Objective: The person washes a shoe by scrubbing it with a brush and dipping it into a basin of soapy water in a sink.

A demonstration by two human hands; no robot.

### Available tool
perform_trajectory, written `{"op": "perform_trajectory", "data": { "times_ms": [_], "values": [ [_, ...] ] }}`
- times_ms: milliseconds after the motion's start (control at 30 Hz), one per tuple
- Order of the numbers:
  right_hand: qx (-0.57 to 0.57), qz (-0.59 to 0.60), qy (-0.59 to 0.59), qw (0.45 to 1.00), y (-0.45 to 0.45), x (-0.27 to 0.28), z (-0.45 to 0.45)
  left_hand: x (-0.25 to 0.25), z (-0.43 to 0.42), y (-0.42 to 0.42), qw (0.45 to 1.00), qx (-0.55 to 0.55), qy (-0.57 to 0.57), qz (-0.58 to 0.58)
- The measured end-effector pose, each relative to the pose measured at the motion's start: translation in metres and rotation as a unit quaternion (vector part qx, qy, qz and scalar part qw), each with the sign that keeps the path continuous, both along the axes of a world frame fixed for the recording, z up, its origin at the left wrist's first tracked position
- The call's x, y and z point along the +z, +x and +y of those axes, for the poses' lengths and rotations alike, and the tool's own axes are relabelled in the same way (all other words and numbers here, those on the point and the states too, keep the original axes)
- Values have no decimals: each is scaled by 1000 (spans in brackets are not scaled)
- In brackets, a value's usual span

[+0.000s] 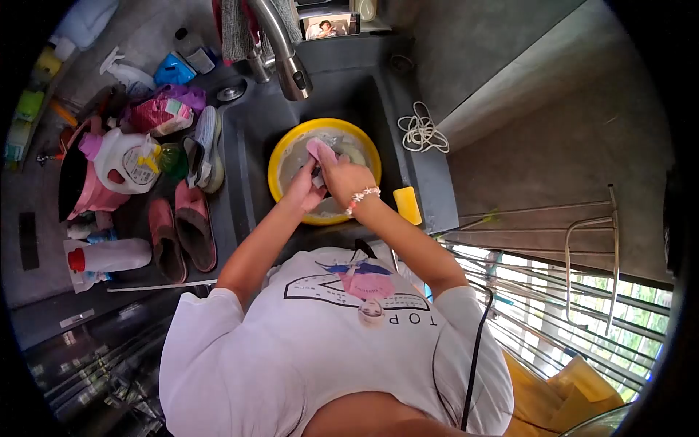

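A yellow-rimmed basin (275, 162) of cloudy water sits in the dark sink (247, 138). Over it, both hands are close together on a small pink item (321, 151), perhaps cloth, with a greyish part between them. My right hand (347, 180), above a beaded bracelet, is closed round the pink item. On the left of it, my left hand (305, 191) has its fingers bent against the greyish part, which I cannot make out. Something pale lies in the water beneath the hands. The faucet (295, 79) hangs beyond the basin.
A yellow sponge (408, 206) and a coiled white cord (422, 131) lie on the right sink edge. Left are pink slippers (195, 226), grey shoes (211, 149), a detergent bottle (129, 162) and a white bottle (120, 256). A phone (330, 26) stands behind; a metal rack (568, 218) is right.
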State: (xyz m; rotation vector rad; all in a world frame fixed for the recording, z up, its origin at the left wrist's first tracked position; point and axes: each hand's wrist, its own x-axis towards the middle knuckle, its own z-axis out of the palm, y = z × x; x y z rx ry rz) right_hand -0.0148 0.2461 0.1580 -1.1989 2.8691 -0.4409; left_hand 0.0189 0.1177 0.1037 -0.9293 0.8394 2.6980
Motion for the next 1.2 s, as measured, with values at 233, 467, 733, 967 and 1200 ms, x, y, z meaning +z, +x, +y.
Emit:
{"op": "perform_trajectory", "data": {
  "times_ms": [233, 467, 733, 967, 1200],
  "values": [
    [24, -24, 30, 999, 27, 9, 29, -13, -16, -3, 999, 27, 36, -12],
    [44, -14, 18, 999, 33, 12, 18, 7, -17, -18, 989, 75, 112, 54],
    [-29, 24, -55, 998, -21, 29, 23, 46, -19, -21, 990, 74, 63, 100],
    [33, 38, -60, 997, -24, 19, 31, 35, -19, -16, 991, 89, 66, 77],
    [45, 48, -82, 994, -7, 20, 25, 30, -21, -18, 984, 85, 103, 114]
  ]
}}
